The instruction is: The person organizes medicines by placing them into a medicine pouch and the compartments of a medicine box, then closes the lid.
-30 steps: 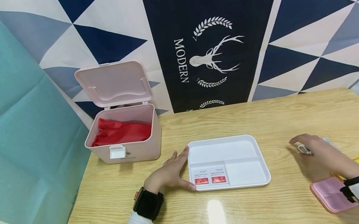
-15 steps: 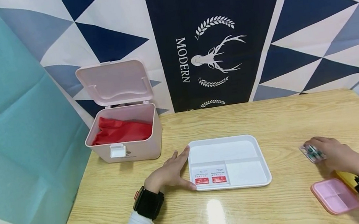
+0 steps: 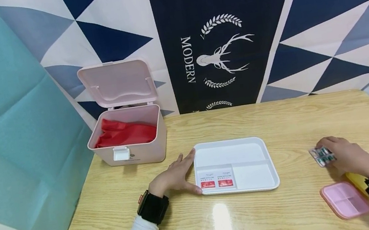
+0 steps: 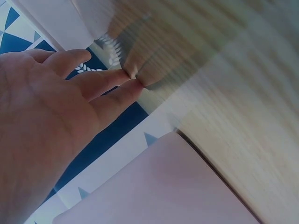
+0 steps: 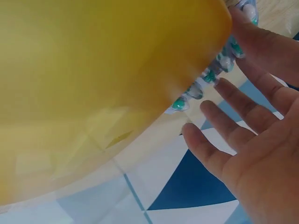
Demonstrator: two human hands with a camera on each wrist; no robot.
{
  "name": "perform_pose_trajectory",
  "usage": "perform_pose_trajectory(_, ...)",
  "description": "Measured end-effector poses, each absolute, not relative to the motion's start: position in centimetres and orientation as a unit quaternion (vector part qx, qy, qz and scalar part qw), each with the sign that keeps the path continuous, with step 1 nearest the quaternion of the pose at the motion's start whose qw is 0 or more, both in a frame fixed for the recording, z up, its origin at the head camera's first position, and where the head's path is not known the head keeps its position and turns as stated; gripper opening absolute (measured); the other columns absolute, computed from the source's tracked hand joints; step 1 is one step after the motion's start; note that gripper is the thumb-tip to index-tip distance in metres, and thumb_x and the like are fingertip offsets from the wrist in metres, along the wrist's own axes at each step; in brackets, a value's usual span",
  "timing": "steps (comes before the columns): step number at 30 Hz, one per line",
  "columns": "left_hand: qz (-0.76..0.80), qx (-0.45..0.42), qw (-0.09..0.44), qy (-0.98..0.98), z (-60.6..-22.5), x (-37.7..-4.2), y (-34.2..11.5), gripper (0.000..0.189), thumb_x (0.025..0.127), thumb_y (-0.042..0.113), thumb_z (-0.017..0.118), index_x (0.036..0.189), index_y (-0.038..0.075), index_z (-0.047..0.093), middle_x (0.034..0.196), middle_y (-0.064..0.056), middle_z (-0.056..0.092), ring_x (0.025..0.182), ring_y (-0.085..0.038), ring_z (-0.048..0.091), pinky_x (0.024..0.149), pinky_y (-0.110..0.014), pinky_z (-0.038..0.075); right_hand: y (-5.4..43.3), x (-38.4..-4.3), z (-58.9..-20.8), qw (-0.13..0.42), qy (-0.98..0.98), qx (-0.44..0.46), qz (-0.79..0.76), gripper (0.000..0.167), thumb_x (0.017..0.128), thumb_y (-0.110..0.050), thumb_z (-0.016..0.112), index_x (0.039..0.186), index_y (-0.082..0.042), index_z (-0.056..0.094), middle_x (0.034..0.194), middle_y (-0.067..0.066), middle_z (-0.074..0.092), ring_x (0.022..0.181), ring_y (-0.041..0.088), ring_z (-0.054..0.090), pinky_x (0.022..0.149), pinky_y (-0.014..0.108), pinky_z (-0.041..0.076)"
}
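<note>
My left hand [image 3: 176, 178] is spread at the left side of a white divided tray [image 3: 251, 176], fingertips and thumb right at its rim. Two flat white packets with red labels [image 3: 216, 181] lie in the tray's near left compartment. At the right, my right hand [image 3: 348, 156] pinches a blister pack of green-and-white capsules [image 3: 321, 156] by its right end. The right wrist view has the thumb and index finger at the blister pack [image 5: 210, 77], partly hidden by a yellow box [image 5: 107, 70]; the other fingers are loosely bent.
A pink divided case [image 3: 345, 199] lies near my right forearm, beside the yellow box [image 3: 357, 183], which the forearm partly covers. At the back left stands a pale pink bin [image 3: 143, 153], lid up, with red cloth [image 3: 126, 133] inside. A patterned backdrop [image 3: 122, 33] rises behind the table.
My right hand has drawn back to the right, and the blister pack now shows in its grip. The pink case has come into fuller view. My left hand stays at the tray.
</note>
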State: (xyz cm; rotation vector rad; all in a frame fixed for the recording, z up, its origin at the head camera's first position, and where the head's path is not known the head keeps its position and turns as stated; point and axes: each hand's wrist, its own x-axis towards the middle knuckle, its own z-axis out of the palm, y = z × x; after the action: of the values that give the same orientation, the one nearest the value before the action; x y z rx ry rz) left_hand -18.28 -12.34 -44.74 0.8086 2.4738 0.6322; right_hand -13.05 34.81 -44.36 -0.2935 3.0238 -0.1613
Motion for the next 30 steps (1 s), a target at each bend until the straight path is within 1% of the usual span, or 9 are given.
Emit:
perform_pose_trajectory(3,0.229,0.293,0.230,0.899,-44.7,-18.3,-12.3,0.120,0.065,0.050,0.077,0.148,0.013,-0.002,0.155,0.000,0.003,0.140,-0.036,-0.001,0.112,-0.051,0.010,34.7,-13.1,-44.3,0.054,0.993,-0.093,-0.051,0.052,0.062,-0.005,0.080,0.106,0.001,0.052,0.104,0.031,0.054,0.081,0.037,0.053,0.063,0.054,0.045)
perform_pose_trajectory(5,0.228,0.293,0.231,0.900,-44.7,-18.3,-12.3,0.120,0.065,0.050,0.077,0.148,0.014,-0.003,0.155,0.000,0.002,0.140,-0.035,-0.002,0.112,-0.051,0.010,34.8,-13.2,-44.3,0.059,0.993,-0.091,-0.048,0.053,0.063,-0.008,0.080,0.106,0.001,0.051,0.102,0.030,0.057,0.080,0.036,0.055,0.063,0.055,0.044)
perform_pose_trajectory(10,0.223,0.292,0.232,0.901,-44.6,-18.4,-12.3,0.121,0.065,0.051,0.076,0.148,0.015,-0.004,0.155,0.002,0.001,0.141,-0.034,-0.002,0.112,-0.051,0.010,34.8,-13.3,-44.1,0.063,0.993,-0.087,-0.044,0.055,0.065,-0.015,0.080,0.108,0.002,0.050,0.100,0.028,0.057,0.081,0.037,0.056,0.065,0.059,0.041)
perform_pose_trajectory(13,0.221,0.292,0.231,0.901,-44.6,-18.4,-12.3,0.120,0.065,0.051,0.076,0.148,0.014,-0.003,0.155,0.002,0.002,0.141,-0.034,-0.002,0.112,-0.052,0.011,34.7,-13.3,-44.1,0.057,0.993,-0.090,-0.049,0.055,0.067,-0.020,0.079,0.108,0.000,0.048,0.099,0.027,0.057,0.081,0.037,0.056,0.064,0.059,0.041)
perform_pose_trajectory(20,0.230,0.289,0.233,0.900,-44.6,-18.3,-12.4,0.120,0.065,0.051,0.077,0.148,0.016,-0.003,0.155,0.002,0.003,0.141,-0.034,-0.002,0.113,-0.050,0.008,34.0,-13.2,-43.7,0.023,0.992,-0.117,-0.052,0.055,0.066,-0.028,0.078,0.107,-0.005,0.050,0.098,0.023,0.058,0.083,0.039,0.057,0.065,0.061,0.041)
perform_pose_trajectory(24,0.233,0.291,0.232,0.898,-44.7,-18.4,-12.4,0.120,0.065,0.051,0.077,0.148,0.016,-0.004,0.155,0.003,0.003,0.140,-0.034,-0.003,0.113,-0.050,0.008,33.0,-13.2,-43.2,-0.005,0.989,-0.136,-0.051,0.052,0.067,-0.029,0.078,0.106,-0.005,0.052,0.095,0.021,0.059,0.081,0.039,0.058,0.065,0.060,0.042)
perform_pose_trajectory(30,0.230,0.292,0.233,0.899,-44.6,-18.3,-12.4,0.121,0.065,0.051,0.077,0.148,0.016,-0.004,0.155,0.002,0.003,0.140,-0.034,-0.002,0.112,-0.052,0.010,31.1,-13.1,-42.5,-0.039,0.985,-0.161,-0.050,0.051,0.067,-0.027,0.078,0.106,-0.005,0.054,0.094,0.020,0.060,0.081,0.040,0.058,0.065,0.057,0.045)
